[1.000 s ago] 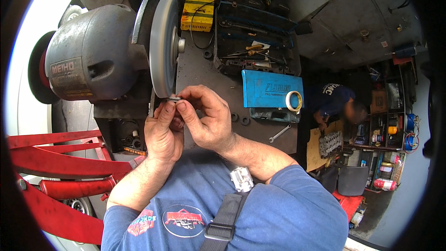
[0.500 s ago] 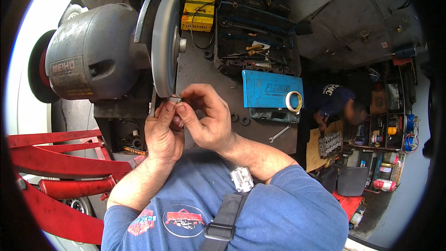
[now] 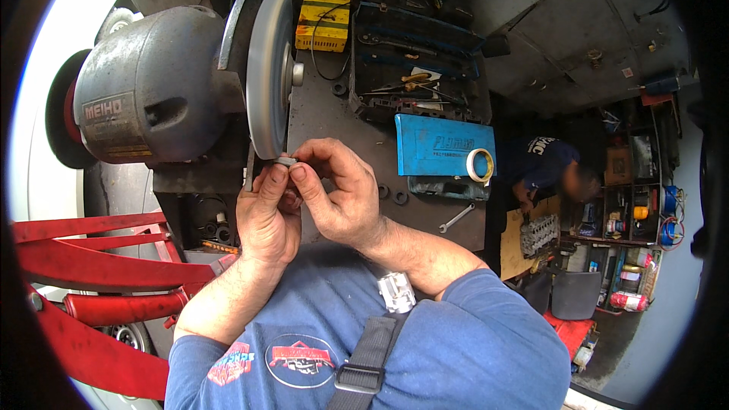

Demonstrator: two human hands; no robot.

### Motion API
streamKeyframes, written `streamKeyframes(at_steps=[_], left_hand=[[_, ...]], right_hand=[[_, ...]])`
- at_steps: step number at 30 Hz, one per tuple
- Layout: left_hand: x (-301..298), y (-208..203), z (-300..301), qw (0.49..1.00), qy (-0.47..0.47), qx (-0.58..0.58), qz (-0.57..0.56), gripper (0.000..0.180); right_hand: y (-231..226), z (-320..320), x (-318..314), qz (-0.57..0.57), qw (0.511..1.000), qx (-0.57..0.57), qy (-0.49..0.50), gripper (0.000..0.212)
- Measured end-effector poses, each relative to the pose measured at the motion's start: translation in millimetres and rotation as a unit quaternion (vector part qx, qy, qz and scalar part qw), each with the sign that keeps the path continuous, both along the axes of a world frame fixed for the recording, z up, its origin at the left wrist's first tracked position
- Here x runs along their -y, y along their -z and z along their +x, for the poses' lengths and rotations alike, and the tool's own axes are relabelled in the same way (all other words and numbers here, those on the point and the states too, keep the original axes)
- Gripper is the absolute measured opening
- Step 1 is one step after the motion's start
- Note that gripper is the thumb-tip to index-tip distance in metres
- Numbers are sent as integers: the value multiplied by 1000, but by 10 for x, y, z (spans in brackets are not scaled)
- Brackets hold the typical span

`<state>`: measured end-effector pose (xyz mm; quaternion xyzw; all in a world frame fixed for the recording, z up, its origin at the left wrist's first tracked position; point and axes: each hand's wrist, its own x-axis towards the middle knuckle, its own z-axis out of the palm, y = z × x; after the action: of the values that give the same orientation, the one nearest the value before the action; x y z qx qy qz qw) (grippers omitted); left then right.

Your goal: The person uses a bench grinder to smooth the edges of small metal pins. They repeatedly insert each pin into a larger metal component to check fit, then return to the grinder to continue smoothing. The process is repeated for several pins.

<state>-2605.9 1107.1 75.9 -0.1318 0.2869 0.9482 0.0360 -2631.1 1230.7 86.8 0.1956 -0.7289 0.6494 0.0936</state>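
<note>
My left hand [image 3: 266, 216] and my right hand [image 3: 342, 193] pinch a small grey metal piece [image 3: 286, 161] together between thumbs and forefingers. The piece sits against the lower edge of the grey grinding wheel [image 3: 269, 76] of a bench grinder [image 3: 152, 87]. The grinder's round grey motor housing lies left of the wheel. Most of the piece is hidden by my fingers.
A dark workbench [image 3: 334, 121] carries a yellow box [image 3: 323, 23], a black tool tray [image 3: 418, 68], a blue case [image 3: 440, 144] with a tape roll [image 3: 480, 165] and a wrench [image 3: 456, 219]. Red steel frame [image 3: 91, 258] at lower left. Another person [image 3: 547, 171] crouches at right by shelves.
</note>
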Motion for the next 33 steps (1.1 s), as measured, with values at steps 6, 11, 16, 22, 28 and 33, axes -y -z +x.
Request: streamKeyframes(at_steps=[6,11,16,22,28,33], left_hand=[[4,30,2,1000,-4,5,-5,23],[13,48,-5,1000,1,-5,-5,22],[4,34,2,1000,-11,17,-4,23],[-4,15,6,1000,-11,4,-12,24],[-5,5,9,1000,-1,14,-13,24],[-12,8,15,1000,-7,18,-20,25]], right_hand=[[11,-25,-19,8,1000,2,-17,20],[-9,-1,7,-12,1000,-3,-3,22],[-17,-11,20,-13,1000,-25,-10,23],[-27,-5,12,-14,1000,-6,-3,21],[-25,-13,22,-7,1000,-10,14,21],[-13,-20,14,11,1000,-9,10,20]])
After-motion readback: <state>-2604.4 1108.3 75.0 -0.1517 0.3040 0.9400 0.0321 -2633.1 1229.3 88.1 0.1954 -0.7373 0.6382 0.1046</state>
